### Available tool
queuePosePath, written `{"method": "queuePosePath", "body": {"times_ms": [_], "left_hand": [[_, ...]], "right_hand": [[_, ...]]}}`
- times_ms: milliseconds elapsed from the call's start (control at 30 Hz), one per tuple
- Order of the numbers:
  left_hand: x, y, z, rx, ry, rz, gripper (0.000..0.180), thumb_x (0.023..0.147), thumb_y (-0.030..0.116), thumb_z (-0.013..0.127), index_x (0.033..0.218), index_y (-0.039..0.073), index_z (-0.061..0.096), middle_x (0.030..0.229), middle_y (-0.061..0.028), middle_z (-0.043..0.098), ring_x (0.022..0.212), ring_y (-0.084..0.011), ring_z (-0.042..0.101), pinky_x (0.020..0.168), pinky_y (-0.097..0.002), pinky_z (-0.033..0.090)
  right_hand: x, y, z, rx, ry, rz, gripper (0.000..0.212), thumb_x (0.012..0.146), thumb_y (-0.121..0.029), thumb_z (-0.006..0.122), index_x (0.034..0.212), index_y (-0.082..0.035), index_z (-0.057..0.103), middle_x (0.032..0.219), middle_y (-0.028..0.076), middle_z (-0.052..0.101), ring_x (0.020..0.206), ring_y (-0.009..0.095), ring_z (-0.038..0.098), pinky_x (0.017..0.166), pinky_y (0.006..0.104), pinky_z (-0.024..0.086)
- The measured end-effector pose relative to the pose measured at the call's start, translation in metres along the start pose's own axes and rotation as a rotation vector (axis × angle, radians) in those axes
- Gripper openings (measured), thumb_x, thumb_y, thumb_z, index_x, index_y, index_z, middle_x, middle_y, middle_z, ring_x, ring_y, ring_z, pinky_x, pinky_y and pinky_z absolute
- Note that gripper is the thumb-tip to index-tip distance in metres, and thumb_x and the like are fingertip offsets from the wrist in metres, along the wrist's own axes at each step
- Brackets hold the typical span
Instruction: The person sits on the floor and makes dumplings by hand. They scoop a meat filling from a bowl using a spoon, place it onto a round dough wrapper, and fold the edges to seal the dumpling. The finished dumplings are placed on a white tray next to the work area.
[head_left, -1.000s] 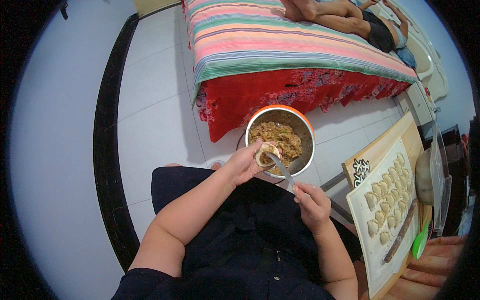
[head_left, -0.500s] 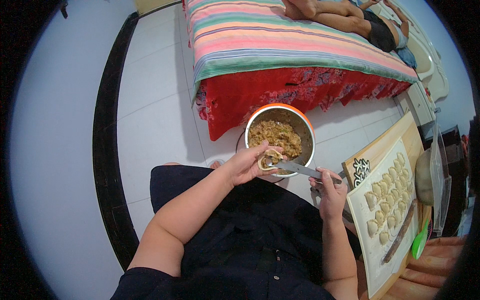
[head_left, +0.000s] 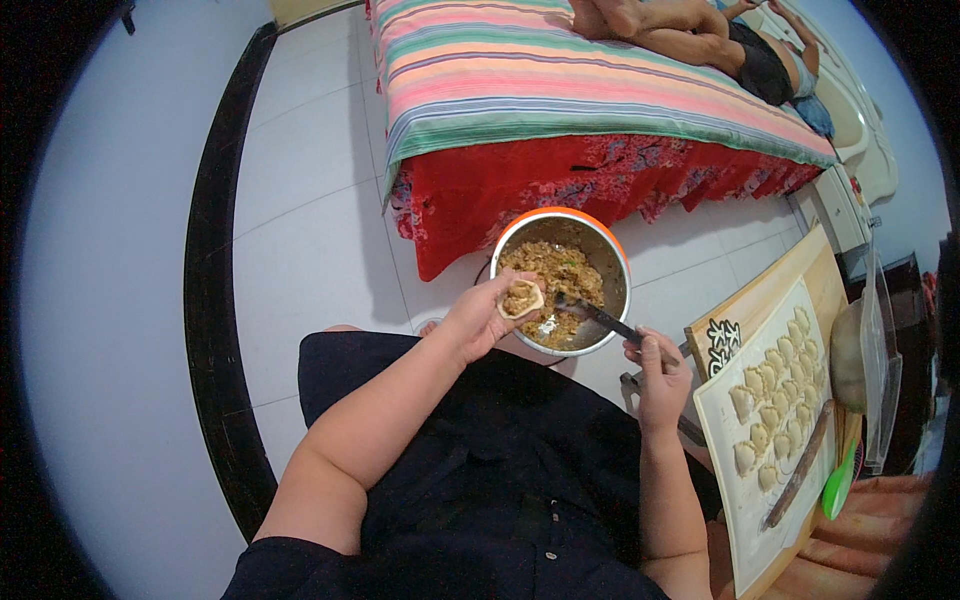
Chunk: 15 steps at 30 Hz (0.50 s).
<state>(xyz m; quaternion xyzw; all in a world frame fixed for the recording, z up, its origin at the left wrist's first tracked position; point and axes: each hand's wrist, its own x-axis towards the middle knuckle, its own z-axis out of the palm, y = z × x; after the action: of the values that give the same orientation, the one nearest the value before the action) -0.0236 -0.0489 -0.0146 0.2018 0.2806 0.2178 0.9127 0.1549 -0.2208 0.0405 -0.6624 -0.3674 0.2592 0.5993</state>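
Observation:
My left hand (head_left: 480, 318) cradles a round dumpling wrapper (head_left: 538, 304) in its palm and curled fingers. A mound of minced filling (head_left: 520, 297) lies in the wrapper, which is unfolded. Between the fingers and thumb of my right hand (head_left: 661, 378) is the handle of a long metal utensil (head_left: 612, 323), apparently a spoon. Its dark end reaches over the filling (head_left: 562, 265) in a deep metal pot (head_left: 606, 248) with an orange outer edge. The utensil's tip is apart from the wrapper; its exact shape is hard to make out.
At right, a white board (head_left: 742, 525) on a wooden board (head_left: 815, 262) carries several folded dumplings (head_left: 780, 385) and a rolling pin (head_left: 800, 465). Beside them are a green scoop (head_left: 842, 485) and a metal basin (head_left: 848, 350). Ahead, a person (head_left: 690, 35) lies on a striped bed (head_left: 500, 95).
The utensil has left the wrapper and moved over the pot, its face turned. My left hand has shifted slightly left, and the wrapper with its filling now shows openly.

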Motion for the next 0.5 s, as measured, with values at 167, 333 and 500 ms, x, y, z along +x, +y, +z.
{"method": "queuePosePath", "body": {"times_ms": [167,333,500], "left_hand": [[-0.008,0.002,0.011,-0.018,-0.018,-0.005,0.046,0.100,0.030,0.027,0.125,-0.006,0.041,0.122,-0.0206,0.051,0.109,-0.0277,0.055,0.088,-0.0351,0.053],[-0.009,-0.002,0.017,-0.073,-0.083,-0.036,0.042,0.100,0.025,0.028,0.127,-0.005,0.039,0.123,-0.0204,0.050,0.111,-0.0269,0.054,0.089,-0.0366,0.053],[-0.015,-0.003,0.031,0.017,-0.097,-0.056,0.037,0.098,0.017,0.033,0.130,-0.002,0.038,0.123,-0.0189,0.051,0.111,-0.0242,0.055,0.090,-0.0372,0.052]], "right_hand": [[0.009,0.043,-0.001,-0.752,-0.167,-0.415,0.023,0.080,-0.002,0.061,0.101,-0.007,0.065,0.096,0.012,0.064,0.087,0.028,0.063,0.072,0.0336,0.052],[-0.002,0.064,0.006,-1.011,-0.337,-0.499,0.038,0.070,0.004,0.060,0.104,-0.010,0.063,0.101,0.009,0.061,0.091,0.027,0.060,0.076,0.0357,0.051],[-0.007,0.040,0.008,-1.090,-0.345,-0.564,0.037,0.069,0.002,0.060,0.105,-0.007,0.060,0.103,0.008,0.059,0.094,0.029,0.058,0.082,0.0364,0.048]]}}
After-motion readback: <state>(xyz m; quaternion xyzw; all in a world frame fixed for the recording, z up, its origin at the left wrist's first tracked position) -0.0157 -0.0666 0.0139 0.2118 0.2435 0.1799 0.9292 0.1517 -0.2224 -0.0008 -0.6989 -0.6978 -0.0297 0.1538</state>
